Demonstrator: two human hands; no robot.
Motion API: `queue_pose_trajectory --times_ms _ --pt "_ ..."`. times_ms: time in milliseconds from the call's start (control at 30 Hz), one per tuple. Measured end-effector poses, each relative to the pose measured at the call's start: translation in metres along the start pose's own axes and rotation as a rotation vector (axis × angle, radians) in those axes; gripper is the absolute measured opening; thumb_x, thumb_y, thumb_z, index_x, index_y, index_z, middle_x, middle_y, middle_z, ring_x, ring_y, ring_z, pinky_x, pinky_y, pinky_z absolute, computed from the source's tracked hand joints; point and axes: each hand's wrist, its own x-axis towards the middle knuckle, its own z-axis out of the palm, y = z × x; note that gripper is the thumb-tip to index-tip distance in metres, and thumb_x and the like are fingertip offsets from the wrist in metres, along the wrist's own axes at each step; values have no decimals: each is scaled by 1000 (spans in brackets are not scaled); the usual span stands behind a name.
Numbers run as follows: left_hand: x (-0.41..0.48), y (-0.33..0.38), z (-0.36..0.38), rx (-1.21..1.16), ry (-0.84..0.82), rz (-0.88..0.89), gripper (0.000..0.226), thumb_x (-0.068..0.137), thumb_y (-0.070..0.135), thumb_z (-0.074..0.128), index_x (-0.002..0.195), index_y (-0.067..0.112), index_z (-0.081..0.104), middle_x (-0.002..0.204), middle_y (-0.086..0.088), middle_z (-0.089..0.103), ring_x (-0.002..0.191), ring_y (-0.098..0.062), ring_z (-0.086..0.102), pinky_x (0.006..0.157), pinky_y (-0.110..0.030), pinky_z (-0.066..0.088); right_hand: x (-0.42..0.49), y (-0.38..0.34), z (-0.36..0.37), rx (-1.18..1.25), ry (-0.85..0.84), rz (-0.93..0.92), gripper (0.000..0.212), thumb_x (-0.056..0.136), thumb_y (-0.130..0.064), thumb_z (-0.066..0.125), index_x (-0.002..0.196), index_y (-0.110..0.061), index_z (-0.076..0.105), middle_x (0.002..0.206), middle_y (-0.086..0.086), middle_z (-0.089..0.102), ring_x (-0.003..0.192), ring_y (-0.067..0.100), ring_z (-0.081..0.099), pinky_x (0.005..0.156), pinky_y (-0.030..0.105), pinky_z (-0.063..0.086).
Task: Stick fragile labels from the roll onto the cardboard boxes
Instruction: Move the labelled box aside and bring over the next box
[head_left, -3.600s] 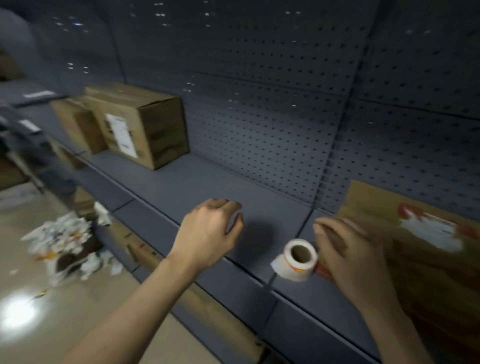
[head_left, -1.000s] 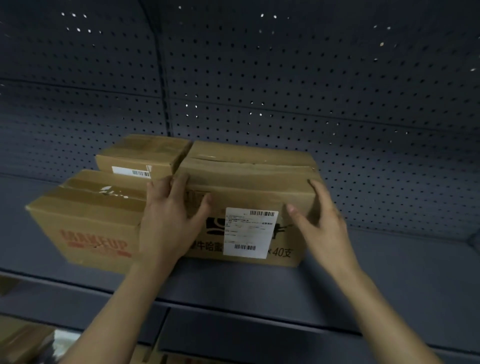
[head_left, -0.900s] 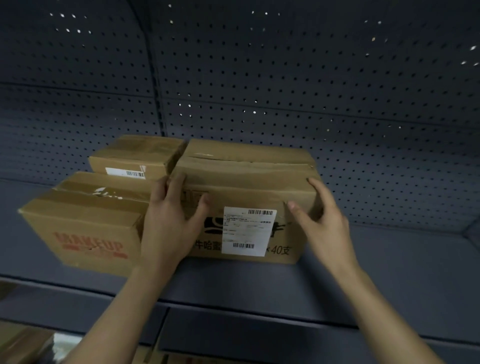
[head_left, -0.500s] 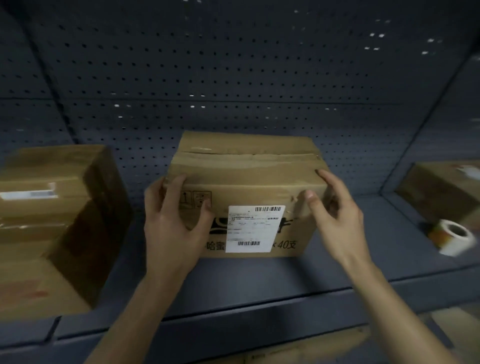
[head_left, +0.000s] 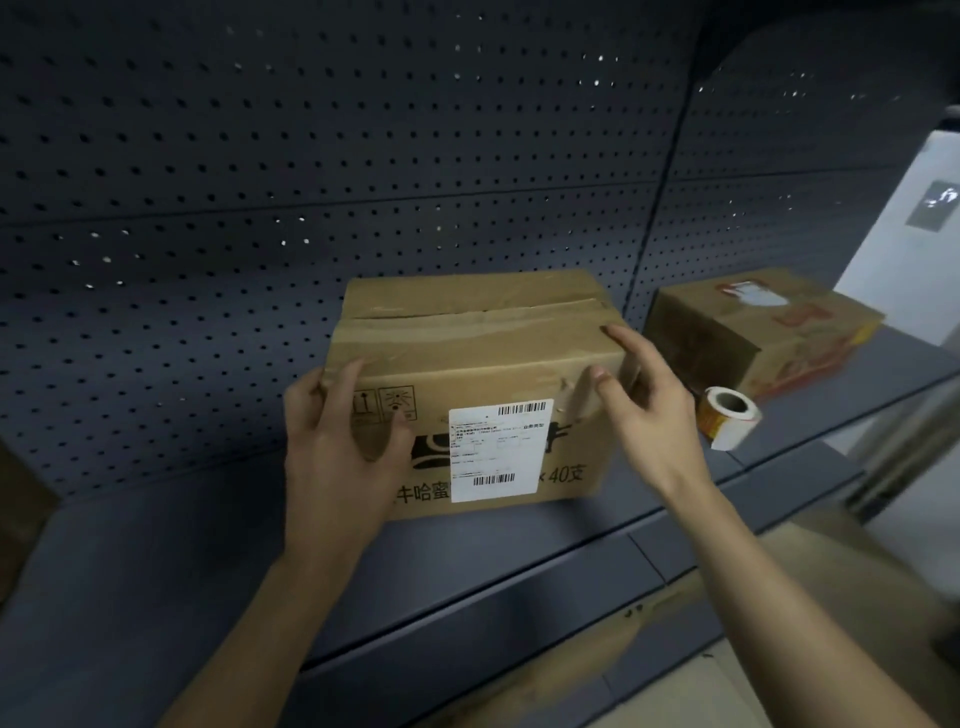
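Note:
A brown cardboard box (head_left: 467, 358) with a white shipping label on its front stands on the dark grey shelf (head_left: 156, 561). My left hand (head_left: 337, 447) grips its front left corner, fingers round the side and thumb on the front. At the box's upper right corner, my right hand (head_left: 654, 410) holds on with its thumb on the front face and its fingers along the right edge. The roll of fragile labels (head_left: 727, 415) lies on the shelf just right of my right hand. Behind the roll sits a second cardboard box (head_left: 810, 343) with a red and white sticker on top.
A dark perforated back panel (head_left: 311, 182) closes the shelf behind the boxes. The brown edge of another box (head_left: 15, 488) shows at the far left. A lower shelf with cardboard (head_left: 649, 649) lies below, and a pale wall (head_left: 904, 234) stands at the right.
The box in my hands has moved right along the shelf, away from the other boxes on the left and close to the label roll. Both hands kept their hold.

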Motion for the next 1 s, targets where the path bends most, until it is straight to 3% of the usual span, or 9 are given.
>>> queue_pose_trajectory --times_ms 133,367,467,633,700,767,833,900,1000 --pt "-2 14 25 54 38 -46 61 84 24 72 139 17 48 138 -12 36 124 -21 42 94 -27 37 25 23 -8 50 -97 -22 44 96 -33 59 138 -42 49 133 -21 55 126 1 47 110 33 41" --pt "-4 28 51 201 154 -68 64 85 22 73 141 14 42 139 -13 35 116 -16 42 92 -26 40 57 48 -6 80 -251 -98 50 97 -36 58 142 -44 39 116 -7 61 94 20 54 84 34 46" --pt "-6 33 58 195 169 -107 64 88 18 71 144 16 39 140 -11 34 124 -19 41 99 -26 35 62 55 -7 59 -284 -162 52 98 -30 57 147 -36 39 103 -9 45 86 6 39 72 19 34" --pt "-7 35 59 197 150 -156 62 91 23 67 145 22 36 147 -9 29 128 -22 38 100 -29 35 65 55 -7 68 -306 -168 53 100 -33 55 149 -34 36 134 -4 58 98 10 45 90 28 39" --pt "-8 34 59 229 152 -151 62 91 23 68 144 24 36 156 -10 17 140 -29 27 107 -41 35 65 56 -8 76 -314 -162 58 100 -33 54 152 -37 29 124 -7 60 96 9 47 88 24 40" --pt "-8 35 62 299 187 -72 60 90 20 68 142 20 39 160 -13 7 148 -35 11 113 -50 29 64 56 -13 108 -341 -134 67 100 -34 53 155 -44 15 114 -24 54 98 -3 49 88 15 40" --pt "-6 38 68 346 224 99 51 90 15 68 136 11 47 156 -20 16 146 -41 13 118 -49 20 63 61 -20 154 -332 -97 70 100 -38 53 153 -51 9 133 -28 46 124 -1 47 105 25 40" --pt "-5 44 79 327 224 284 35 92 14 66 124 3 58 143 -24 36 137 -46 29 119 -40 17 62 72 -31 133 -266 -75 64 99 -41 53 152 -49 18 148 -16 43 137 7 42 111 34 39" --pt "-10 63 106 225 155 476 21 91 13 65 109 3 66 121 -20 57 116 -42 50 107 -31 30 56 95 -51 76 -147 -49 46 99 -38 54 144 -37 43 141 -7 53 126 6 52 103 29 45"
